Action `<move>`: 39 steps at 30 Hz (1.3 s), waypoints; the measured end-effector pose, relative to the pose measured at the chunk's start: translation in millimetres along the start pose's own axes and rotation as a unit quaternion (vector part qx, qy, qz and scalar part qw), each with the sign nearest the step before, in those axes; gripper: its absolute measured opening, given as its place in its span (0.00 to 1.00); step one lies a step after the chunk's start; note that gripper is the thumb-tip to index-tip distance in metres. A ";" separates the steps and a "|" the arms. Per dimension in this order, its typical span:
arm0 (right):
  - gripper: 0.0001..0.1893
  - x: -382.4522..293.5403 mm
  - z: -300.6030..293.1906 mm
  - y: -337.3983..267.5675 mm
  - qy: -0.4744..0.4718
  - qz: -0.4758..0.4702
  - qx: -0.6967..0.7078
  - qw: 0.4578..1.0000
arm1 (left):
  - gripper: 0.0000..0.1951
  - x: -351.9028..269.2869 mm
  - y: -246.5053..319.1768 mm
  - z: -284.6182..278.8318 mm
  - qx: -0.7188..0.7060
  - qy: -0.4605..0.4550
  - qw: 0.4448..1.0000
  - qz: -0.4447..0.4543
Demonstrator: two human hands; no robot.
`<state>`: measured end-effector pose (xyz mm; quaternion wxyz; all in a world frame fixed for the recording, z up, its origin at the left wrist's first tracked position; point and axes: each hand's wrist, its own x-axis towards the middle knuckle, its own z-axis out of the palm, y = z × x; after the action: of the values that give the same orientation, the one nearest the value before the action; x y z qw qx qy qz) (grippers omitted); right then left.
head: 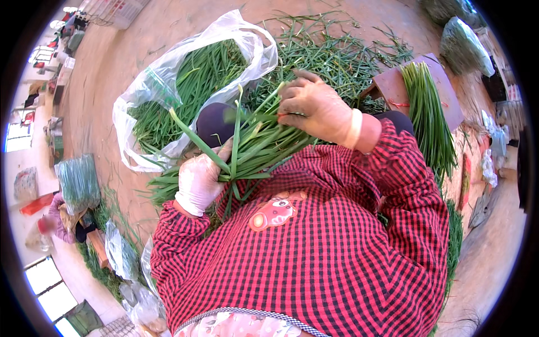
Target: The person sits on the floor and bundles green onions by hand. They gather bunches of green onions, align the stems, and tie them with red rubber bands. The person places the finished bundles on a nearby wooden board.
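My left hand (201, 179), in a thin white glove, is closed around a loose bunch of garlic chives (257, 147) above my lap. One thick pale stalk (200, 141) sticks out of the bunch towards the upper left. At the bunch's other end is my gloved right hand (313, 109), fingers bent against the leaves; whether it grips any cannot be told. An open white plastic bag (128, 111) full of green chives (210, 76) lies beyond my left knee. To the right, a neat bundle of chives (429, 113) rests across a small brownish stool or board (448, 94).
Loose chive leaves (328, 54) are scattered over the floor ahead. Red ties (398, 103) lie on the board. A filled plastic bag (465, 46) stands far right. At left are a packed bag of greens (78, 183), another person's purple sleeve (61, 219) and clear plastic bags (120, 252).
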<state>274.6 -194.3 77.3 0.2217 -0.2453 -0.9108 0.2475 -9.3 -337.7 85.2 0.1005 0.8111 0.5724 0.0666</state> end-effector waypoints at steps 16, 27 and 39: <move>0.35 -43.8 -32.3 37.6 0.026 0.209 0.126 0.969 | 0.44 -12.0 -14.5 15.9 0.042 0.009 0.998 0.053; 0.19 -45.2 -27.8 66.8 0.162 0.239 0.184 0.939 | 0.44 -19.6 -14.5 13.3 0.027 -0.009 0.997 0.066; 0.06 -45.3 -4.6 -6.3 -0.092 0.031 0.001 0.995 | 0.45 -22.1 -19.6 16.9 0.032 -0.068 0.993 0.087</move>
<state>310.3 -222.7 71.6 0.1298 -0.2498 -0.9187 0.2771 -30.9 -353.6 64.2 0.1069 0.8632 0.4934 0.0016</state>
